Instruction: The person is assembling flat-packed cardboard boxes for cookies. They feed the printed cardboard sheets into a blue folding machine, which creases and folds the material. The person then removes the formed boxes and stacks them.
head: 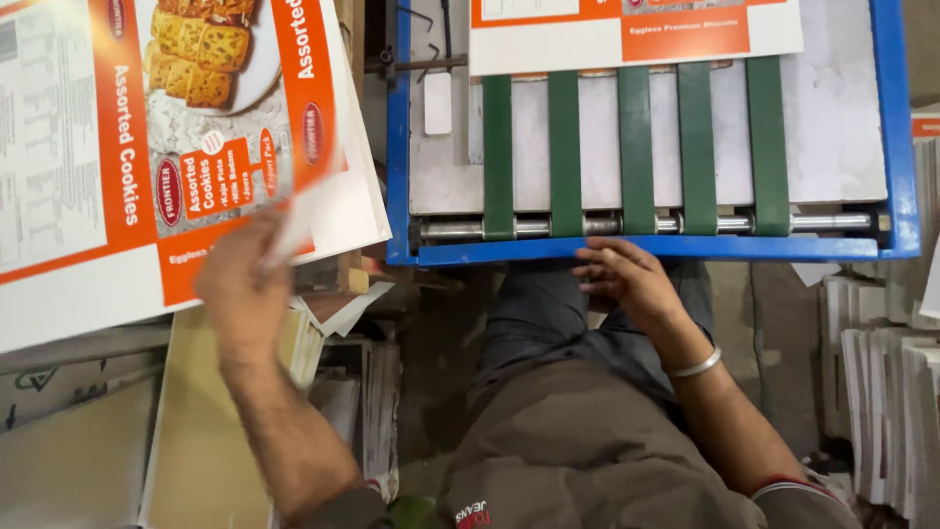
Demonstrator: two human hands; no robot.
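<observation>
We are pinching a printed carton sheet (147, 147) in our left hand (240, 284), off the stack beside the blue feeder frame (646, 249). Our right hand (627, 279) is resting open, empty, touching that frame's front edge.

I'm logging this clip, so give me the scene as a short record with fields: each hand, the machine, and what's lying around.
left hand: on the edge of a printed carton sheet, orange and white with biscuit pictures
right hand: empty, resting at the blue frame of the feeder
feeder: five green belts over a steel roller, another printed sheet at the far end
surroundings: stacks of flat sheets at right
wrist: metal bangle
</observation>
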